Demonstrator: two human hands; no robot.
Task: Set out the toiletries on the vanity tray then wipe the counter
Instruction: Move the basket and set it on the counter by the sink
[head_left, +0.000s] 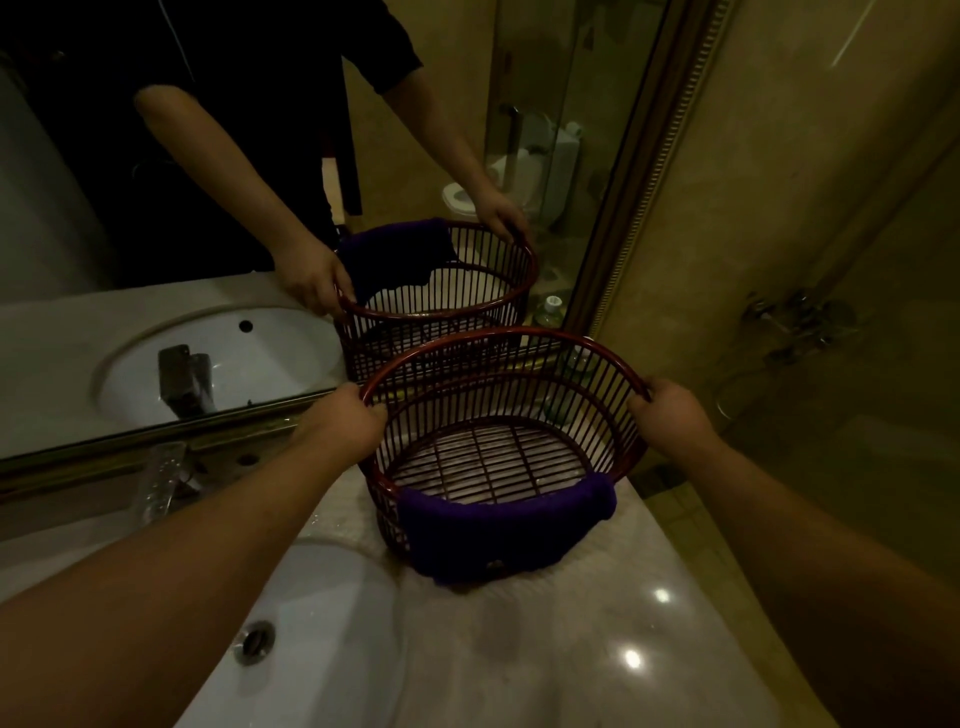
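Red-brown round slatted basket (498, 441): stands on the pale polished stone desk (597, 639), just right of the white oval sink (322, 623), close against the gilt-framed mirror (156, 436).
Purple cloth (504, 530): draped over the basket's near rim — hanging down the outside.
Left hand (348, 421): grip closed on the basket's left rim.
Right hand (670, 415): grip closed on the right rim.
Basket interior: bare slats showing.

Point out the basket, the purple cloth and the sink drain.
basket (519, 340), head view, far rim.
purple cloth (498, 535), head view, outer fold over the near rim.
sink drain (255, 640), head view, metal ring.
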